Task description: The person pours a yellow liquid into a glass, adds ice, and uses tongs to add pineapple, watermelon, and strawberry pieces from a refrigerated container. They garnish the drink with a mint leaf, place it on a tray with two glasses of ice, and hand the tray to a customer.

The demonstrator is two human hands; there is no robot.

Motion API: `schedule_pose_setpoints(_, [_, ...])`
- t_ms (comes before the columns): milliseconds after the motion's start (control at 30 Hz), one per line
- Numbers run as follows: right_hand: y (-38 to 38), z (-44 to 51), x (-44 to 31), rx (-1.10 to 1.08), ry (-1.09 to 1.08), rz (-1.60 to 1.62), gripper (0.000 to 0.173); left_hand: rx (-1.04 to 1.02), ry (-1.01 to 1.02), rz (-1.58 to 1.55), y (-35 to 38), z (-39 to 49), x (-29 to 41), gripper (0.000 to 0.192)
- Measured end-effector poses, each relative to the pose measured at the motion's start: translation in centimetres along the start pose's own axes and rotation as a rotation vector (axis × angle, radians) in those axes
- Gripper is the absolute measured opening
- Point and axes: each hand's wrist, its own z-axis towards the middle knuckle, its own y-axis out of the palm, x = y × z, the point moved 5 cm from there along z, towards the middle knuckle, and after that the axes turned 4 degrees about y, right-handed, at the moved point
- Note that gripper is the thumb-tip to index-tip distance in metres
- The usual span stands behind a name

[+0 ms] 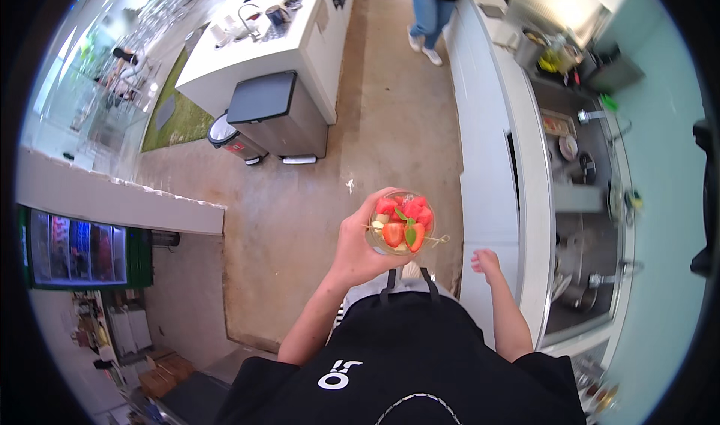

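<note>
My left hand (360, 245) is wrapped around a clear cup (373, 246) held out in front of me. Red watermelon chunks (415, 207) and halved strawberries (393, 235) fill its top, with a green mint sprig (410, 231) among them. Across the rim lies a thin pick (442, 239) with a looped end. Pale fruit pieces (378, 226) show at the cup's left side. My right hand (486, 262) hangs beside the white cabinet fronts, fingers loosely curled together, holding nothing.
Along the right runs a counter (534, 200) with sinks (585, 267) and dishes. A person (433, 9) stands by its far end. Ahead on the left are a pedal bin (281, 116), a smaller bin (236, 138) and a white island (247, 59). A drinks fridge (84, 248) stands left.
</note>
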Motion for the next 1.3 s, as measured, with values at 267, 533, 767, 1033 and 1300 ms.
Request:
schedule_pose_setpoints(267, [13.2,12.0,-34.1,-0.129,-0.281,-0.095,0.024,0.102,-0.025,0.029,-9.4,19.0,-7.5,0.089])
schedule_pose_setpoints(533, [17.7,16.0,-34.2,-0.039,0.189,-0.184,0.032,0.112,-0.042,0.032,-20.7,40.5,-13.6,0.088])
schedule_pose_setpoints(767, [20.3,20.8,-39.3,-0.098,0.324,-0.281,0.035,0.107,-0.092,0.019,-28.1,59.1,-19.5,0.091])
schedule_pose_setpoints(1033, [21.9,40.9,-64.3,-0.169,0.275,-0.432,0.036,0.165,-0.085,0.01,-33.3,82.7,-25.1,0.09])
schedule_pose_setpoints(1300, [33.4,55.8,-110.6,-0.231,-0.192,-0.036,0.028,0.161,-0.053,0.005,-37.1,106.0,-30.0,0.086])
